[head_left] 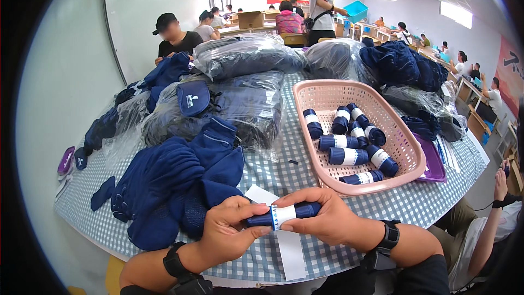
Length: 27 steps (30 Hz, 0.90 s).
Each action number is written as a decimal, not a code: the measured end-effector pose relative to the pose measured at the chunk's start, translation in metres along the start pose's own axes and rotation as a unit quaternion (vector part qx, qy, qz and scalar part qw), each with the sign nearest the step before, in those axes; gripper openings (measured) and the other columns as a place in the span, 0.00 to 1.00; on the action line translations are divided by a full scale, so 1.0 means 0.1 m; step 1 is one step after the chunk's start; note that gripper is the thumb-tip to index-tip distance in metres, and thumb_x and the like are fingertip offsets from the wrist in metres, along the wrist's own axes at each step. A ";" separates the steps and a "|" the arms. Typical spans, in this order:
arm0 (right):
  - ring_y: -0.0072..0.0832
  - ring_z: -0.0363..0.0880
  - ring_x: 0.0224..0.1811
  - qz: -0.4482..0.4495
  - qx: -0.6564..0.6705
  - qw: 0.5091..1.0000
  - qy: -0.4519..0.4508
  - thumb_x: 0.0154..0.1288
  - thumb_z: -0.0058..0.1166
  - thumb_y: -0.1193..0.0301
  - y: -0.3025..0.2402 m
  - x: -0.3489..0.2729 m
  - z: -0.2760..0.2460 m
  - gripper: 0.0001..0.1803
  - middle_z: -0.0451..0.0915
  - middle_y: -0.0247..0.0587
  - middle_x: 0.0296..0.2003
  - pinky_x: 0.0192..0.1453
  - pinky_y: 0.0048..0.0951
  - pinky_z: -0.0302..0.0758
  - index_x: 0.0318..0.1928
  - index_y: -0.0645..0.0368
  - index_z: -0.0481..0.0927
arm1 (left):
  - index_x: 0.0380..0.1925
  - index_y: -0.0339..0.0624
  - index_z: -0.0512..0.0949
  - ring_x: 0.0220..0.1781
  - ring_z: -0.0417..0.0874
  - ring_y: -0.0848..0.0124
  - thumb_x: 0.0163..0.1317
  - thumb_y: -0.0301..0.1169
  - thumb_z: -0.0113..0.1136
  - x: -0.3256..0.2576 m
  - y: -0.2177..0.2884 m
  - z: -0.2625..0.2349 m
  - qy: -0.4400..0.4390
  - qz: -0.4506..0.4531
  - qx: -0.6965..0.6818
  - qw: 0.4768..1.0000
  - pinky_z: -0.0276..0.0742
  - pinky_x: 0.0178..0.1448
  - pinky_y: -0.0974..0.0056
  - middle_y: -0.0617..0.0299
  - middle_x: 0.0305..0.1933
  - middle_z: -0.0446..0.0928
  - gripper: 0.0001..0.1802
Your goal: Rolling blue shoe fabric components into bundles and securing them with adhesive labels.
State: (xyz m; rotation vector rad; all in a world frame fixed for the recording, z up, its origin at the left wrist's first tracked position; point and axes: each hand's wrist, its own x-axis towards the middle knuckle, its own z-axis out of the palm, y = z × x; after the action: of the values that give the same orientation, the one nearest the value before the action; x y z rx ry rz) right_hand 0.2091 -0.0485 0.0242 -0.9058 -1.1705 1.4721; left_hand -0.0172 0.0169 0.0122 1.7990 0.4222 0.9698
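Note:
Near the table's front edge, both my hands grip a dark navy roll (307, 210) wrapped in a white paper band with a blue patterned edge. My left hand (232, 226) pinches its left end, thumb and finger at the band's edge. The fingers of my right hand (326, 216) curl round the right end, with the thumb on the band. Under the roll lies a white paper strip (292, 254). Several similar banded rolls (348, 157) lie loose in a pink plastic basket (404, 158) just beyond my right hand. A heap of navy knitted pieces (164, 180) lies beside my left hand.
Plastic-wrapped navy bundles (245, 57) are piled along the back of the checked tablecloth (267, 172). A navy pouch (193, 98) rests on them. A purple tray (431, 158) is right of the basket. Someone sits close on the right (486, 235); others work farther back.

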 end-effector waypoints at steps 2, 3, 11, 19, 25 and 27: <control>0.23 0.82 0.51 -0.006 0.005 1.000 -0.002 0.59 0.67 0.84 0.00 0.00 0.00 0.20 0.83 0.44 0.53 0.56 0.23 0.81 0.53 0.63 0.83 | 0.49 0.34 0.83 0.44 0.81 0.76 0.52 0.14 0.73 0.00 0.02 0.01 0.004 0.001 0.007 1.000 0.80 0.48 0.73 0.57 0.46 0.77 0.22; 0.24 0.82 0.52 0.004 0.009 1.000 -0.001 0.59 0.67 0.84 -0.01 0.00 0.00 0.20 0.83 0.44 0.53 0.57 0.24 0.80 0.53 0.63 0.83 | 0.49 0.35 0.84 0.43 0.80 0.76 0.51 0.15 0.74 0.00 0.02 0.01 0.006 0.002 0.012 1.000 0.79 0.47 0.74 0.57 0.45 0.78 0.22; 0.16 0.81 0.43 -0.040 -0.003 0.999 0.006 0.59 0.68 0.82 -0.02 -0.04 0.07 0.20 0.83 0.38 0.44 0.48 0.18 0.81 0.54 0.65 0.82 | 0.51 0.34 0.83 0.45 0.80 0.75 0.53 0.15 0.72 0.00 0.03 0.01 0.003 0.015 -0.010 1.000 0.79 0.47 0.74 0.56 0.46 0.78 0.23; 0.18 0.82 0.43 -0.035 -0.021 0.999 0.023 0.60 0.68 0.81 -0.04 -0.09 0.10 0.18 0.82 0.39 0.46 0.47 0.18 0.81 0.51 0.66 0.82 | 0.51 0.32 0.82 0.46 0.79 0.74 0.53 0.16 0.73 0.04 0.07 -0.02 -0.010 -0.014 -0.045 0.999 0.78 0.49 0.71 0.57 0.44 0.76 0.22; 0.18 0.82 0.43 -0.060 0.010 0.998 0.027 0.59 0.69 0.82 0.01 -0.08 0.10 0.18 0.83 0.41 0.46 0.48 0.19 0.82 0.51 0.66 0.82 | 0.57 0.32 0.79 0.52 0.78 0.71 0.55 0.19 0.74 0.09 0.12 -0.07 -0.073 0.030 -0.005 0.997 0.78 0.58 0.68 0.54 0.52 0.72 0.28; 0.19 0.82 0.44 -0.053 0.011 0.998 0.031 0.59 0.69 0.82 0.01 -0.08 0.10 0.18 0.83 0.42 0.46 0.48 0.20 0.82 0.51 0.66 0.83 | 0.59 0.33 0.77 0.59 0.77 0.68 0.54 0.20 0.75 0.10 0.11 -0.05 -0.079 0.030 -0.040 0.996 0.77 0.64 0.65 0.53 0.58 0.70 0.30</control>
State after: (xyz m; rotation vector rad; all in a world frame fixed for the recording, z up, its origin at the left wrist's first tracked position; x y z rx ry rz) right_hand 0.2013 -0.0584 0.0253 -0.8555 -1.1370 1.3600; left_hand -0.0167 0.0218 0.0266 1.8086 0.2287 0.8658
